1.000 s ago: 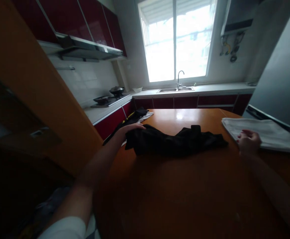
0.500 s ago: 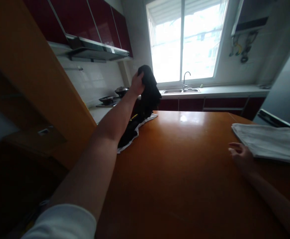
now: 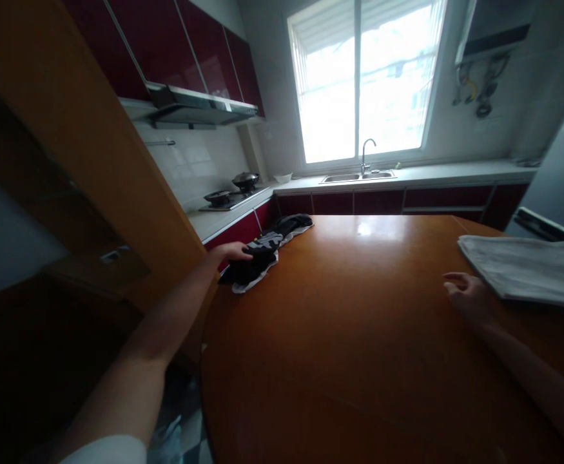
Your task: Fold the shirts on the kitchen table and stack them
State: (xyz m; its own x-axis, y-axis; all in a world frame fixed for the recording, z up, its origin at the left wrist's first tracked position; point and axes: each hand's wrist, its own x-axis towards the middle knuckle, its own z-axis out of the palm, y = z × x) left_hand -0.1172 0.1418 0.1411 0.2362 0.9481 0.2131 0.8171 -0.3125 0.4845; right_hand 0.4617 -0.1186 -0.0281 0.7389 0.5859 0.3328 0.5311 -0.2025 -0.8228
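Note:
A pile of dark clothes with a white edge lies at the left rim of the round wooden table. My left hand reaches out to the near end of that pile and rests on the dark cloth, fingers curled over it. Over on the right, my right hand lies on the tabletop with loosely spread fingers and holds nothing. It sits just left of a folded white cloth.
A wooden cabinet side stands close on the left. Beyond the table run a counter with a stove and pans, a sink with a tap under the window, and red cupboards. A grey fridge is at the right.
My left hand picked the black garment off the middle of the table, lifted it high, then brought it down onto the pile at the left rim. My right hand barely moved.

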